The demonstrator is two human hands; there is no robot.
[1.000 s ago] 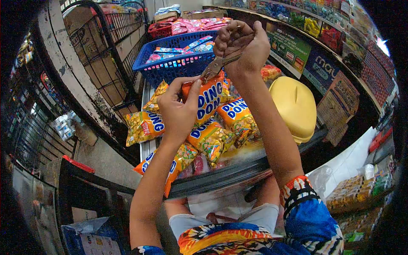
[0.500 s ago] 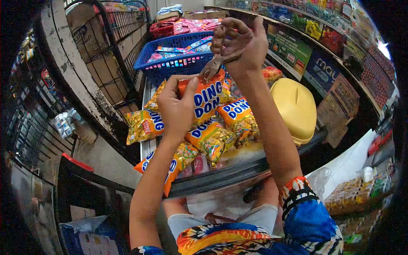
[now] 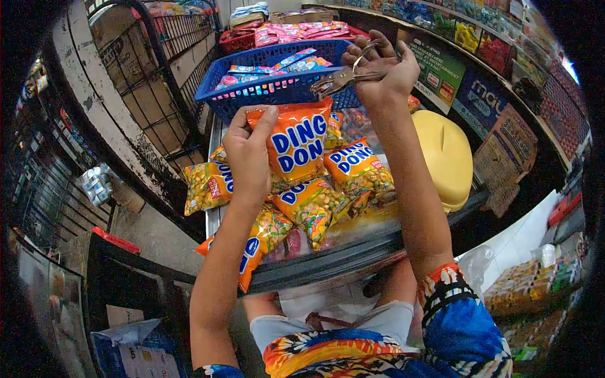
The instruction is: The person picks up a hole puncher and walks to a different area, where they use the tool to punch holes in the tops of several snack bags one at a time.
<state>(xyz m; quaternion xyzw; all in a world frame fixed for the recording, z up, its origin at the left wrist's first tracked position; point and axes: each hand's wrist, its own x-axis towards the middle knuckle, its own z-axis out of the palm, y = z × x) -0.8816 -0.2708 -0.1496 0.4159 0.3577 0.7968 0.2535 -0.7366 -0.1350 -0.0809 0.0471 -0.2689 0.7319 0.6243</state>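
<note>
My left hand (image 3: 247,154) pinches the upper left corner of an orange Ding Dong snack bag (image 3: 301,143), holding it upright, its front facing me. In my right hand (image 3: 392,80) is a metal plier-style hole punch (image 3: 339,80), its handles spread and lying across my loosened fingers. The jaws point left, just above the bag's top right corner and apart from it. Below the held bag lie several more Ding Dong bags, among them one at the right (image 3: 358,165) and one at the left (image 3: 211,186).
Behind the bags stands a blue plastic basket (image 3: 211,94) with blue and pink packets. Beyond it is a red basket (image 3: 236,44) of pink packets. A yellow lidded container (image 3: 444,157) sits right of my right forearm. The counter's dark edge (image 3: 328,264) runs in front of me.
The hole punch has come off the bag's top edge, moving up and right with my right hand, its handles now wider apart. The held bag's front shows more fully.
</note>
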